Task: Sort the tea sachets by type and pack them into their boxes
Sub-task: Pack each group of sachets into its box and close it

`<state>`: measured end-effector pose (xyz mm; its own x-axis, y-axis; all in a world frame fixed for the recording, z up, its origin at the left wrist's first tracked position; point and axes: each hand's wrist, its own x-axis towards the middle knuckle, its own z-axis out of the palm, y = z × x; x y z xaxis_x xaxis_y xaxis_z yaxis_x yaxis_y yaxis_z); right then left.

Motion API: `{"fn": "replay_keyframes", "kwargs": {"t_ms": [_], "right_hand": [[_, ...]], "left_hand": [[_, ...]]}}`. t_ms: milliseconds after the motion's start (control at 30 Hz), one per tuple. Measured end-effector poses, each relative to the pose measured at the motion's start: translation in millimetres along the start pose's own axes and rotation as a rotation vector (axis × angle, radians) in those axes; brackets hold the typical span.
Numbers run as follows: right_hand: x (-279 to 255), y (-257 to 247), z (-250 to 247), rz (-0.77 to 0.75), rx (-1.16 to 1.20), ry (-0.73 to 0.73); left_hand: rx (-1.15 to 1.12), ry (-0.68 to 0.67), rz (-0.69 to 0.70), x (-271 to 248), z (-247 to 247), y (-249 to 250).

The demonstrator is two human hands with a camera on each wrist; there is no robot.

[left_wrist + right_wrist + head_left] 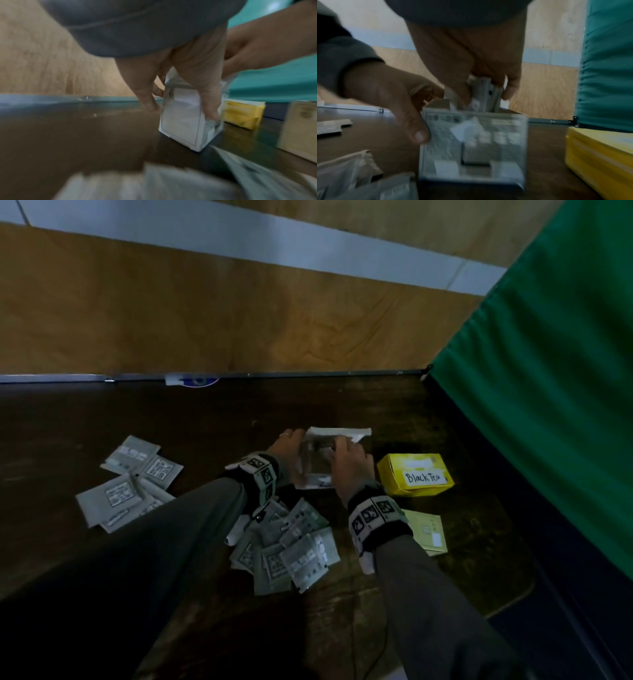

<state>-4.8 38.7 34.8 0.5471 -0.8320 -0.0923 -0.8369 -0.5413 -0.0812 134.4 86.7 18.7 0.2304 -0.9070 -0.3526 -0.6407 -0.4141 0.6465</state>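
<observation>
An open white tea box (pixel 317 470) stands upright on the dark table, a little beyond the middle. My left hand (pixel 291 448) grips its left side, thumb on the near corner and fingers round the far side (pixel 180 112). My right hand (pixel 339 448) pinches a small stack of grey sachets (pixel 485 93) and holds it in the box's open top (pixel 474 146). A yellow box (pixel 416 474) marked "Black Tea" sits closed just right of the white box. Loose grey sachets (pixel 291 546) lie heaped between my forearms.
A second group of grey sachets (pixel 130 484) lies at the left of the table. A pale yellow flat packet (pixel 428 530) lies near my right wrist. A green curtain (pixel 548 371) hangs along the table's right edge, and a wooden wall (pixel 205 320) rises behind.
</observation>
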Motion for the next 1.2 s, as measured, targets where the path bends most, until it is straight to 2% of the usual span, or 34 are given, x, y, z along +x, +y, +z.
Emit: {"fn": "replay_keyframes", "kwargs": {"t_ms": [100, 200, 267, 400, 600, 733, 867, 1033, 1133, 1200], "right_hand": [[7.9, -10.0, -3.8, 0.087, -0.016, -0.179], [14.1, -17.4, -2.1, 0.05, -0.068, -0.349], [18.8, -18.4, -1.4, 0.056, 0.017, -0.4], [23.4, -14.3, -11.2, 0.187, 0.272, -0.46], [20.3, -5.9, -2.3, 0.253, 0.384, -0.372], [15.2, -5.7, -1.6, 0.246, 0.347, -0.342], [8.9, -6.8, 2.6, 0.226, 0.408, -0.233], [1.9, -10.6, 8.3, 0.231, 0.431, -0.148], [6.8, -9.0, 6.2, 0.233, 0.369, -0.144], [8.4, -6.1, 1.8, 0.21, 0.291, -0.198]], "left_hand": [[0.05, -0.008, 0.021, -7.8, 19.9, 0.6], [0.001, 0.038, 0.04, -12.8, 32.2, 2.2], [-0.053, 0.069, 0.024, -13.8, 35.5, 1.5], [-0.08, 0.102, 0.011, -13.9, 38.7, 1.0], [-0.135, 0.118, -0.015, -15.5, 48.0, 7.2], [-0.154, 0.104, -0.037, -14.8, 47.8, 9.1], [-0.182, 0.124, -0.018, -15.2, 50.0, 7.0], [-0.232, 0.132, -0.066, -16.7, 52.9, 4.2], [-0.237, 0.137, -0.065, -17.3, 53.7, 8.1], [-0.23, 0.109, -0.056, -18.2, 53.4, 12.1]]}}
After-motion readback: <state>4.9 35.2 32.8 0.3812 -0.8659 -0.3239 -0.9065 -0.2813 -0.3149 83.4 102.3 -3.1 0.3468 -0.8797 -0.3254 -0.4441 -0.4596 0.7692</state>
